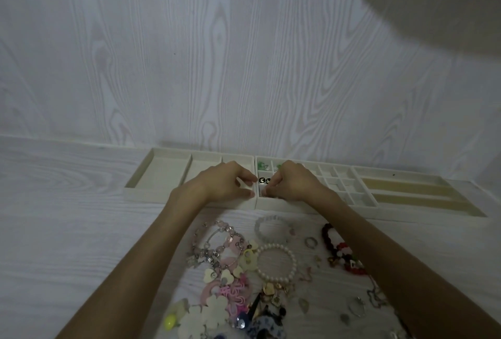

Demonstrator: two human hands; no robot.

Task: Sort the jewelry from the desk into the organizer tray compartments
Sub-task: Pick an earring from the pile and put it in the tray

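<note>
Both hands reach over the cream fabric-lined organizer trays [298, 207] standing along the far edge of the pale wood-grain surface [67, 230]. The left hand [225, 185] hovers with curled fingers and thumb apart, holding nothing visible. The right hand [291, 182] has its grip pinched together over a small front compartment; what it pinches is too small to tell. A pair of round black-and-gold studs [265, 180] lies in the compartment behind. Loose jewelry [244, 271], including a white pearl bracelet [276, 262], lies heaped at the near edge.
</note>
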